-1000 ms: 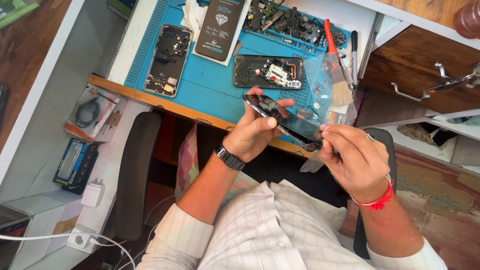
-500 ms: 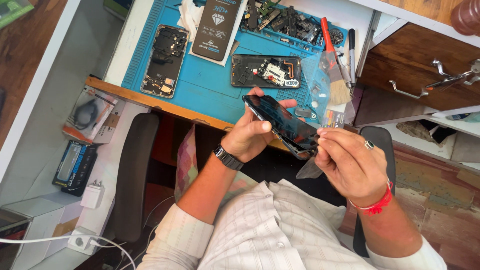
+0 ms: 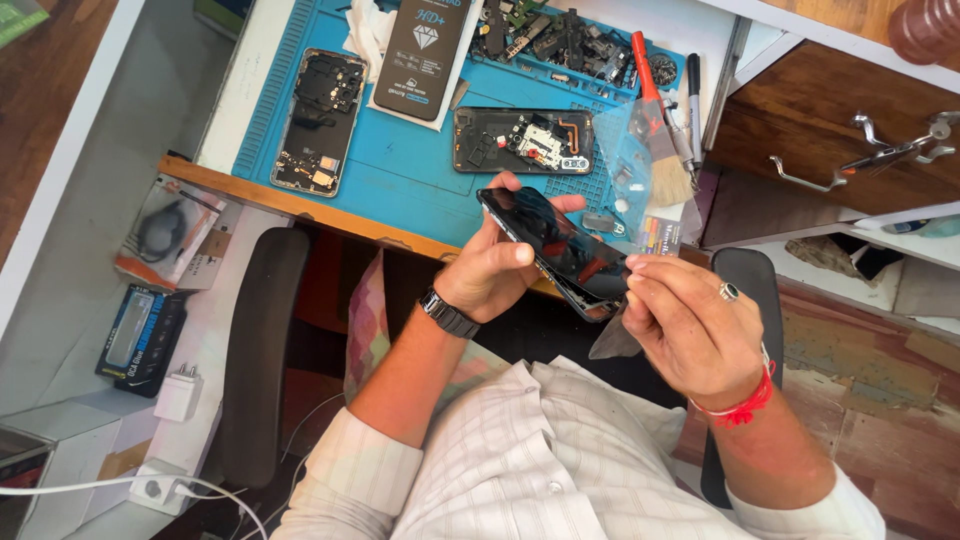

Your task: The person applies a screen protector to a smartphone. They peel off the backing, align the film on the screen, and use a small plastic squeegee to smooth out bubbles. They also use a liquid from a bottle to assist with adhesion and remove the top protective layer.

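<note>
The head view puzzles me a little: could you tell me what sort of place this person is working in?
Most likely a phone repair bench. Two opened phones lie on a blue work mat, a tray of small parts sits behind, and the left hand and right hand hold a dark phone.

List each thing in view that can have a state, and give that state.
Black phone: tilted, gripped in left hand, screen lifting at the lower end.
Right hand: pinching the phone's lower corner.
Opened phone: back off, flat on blue mat.
Second opened phone: back off, flat.
Wooden drawer: shut.
Brush: lying unused.
</note>
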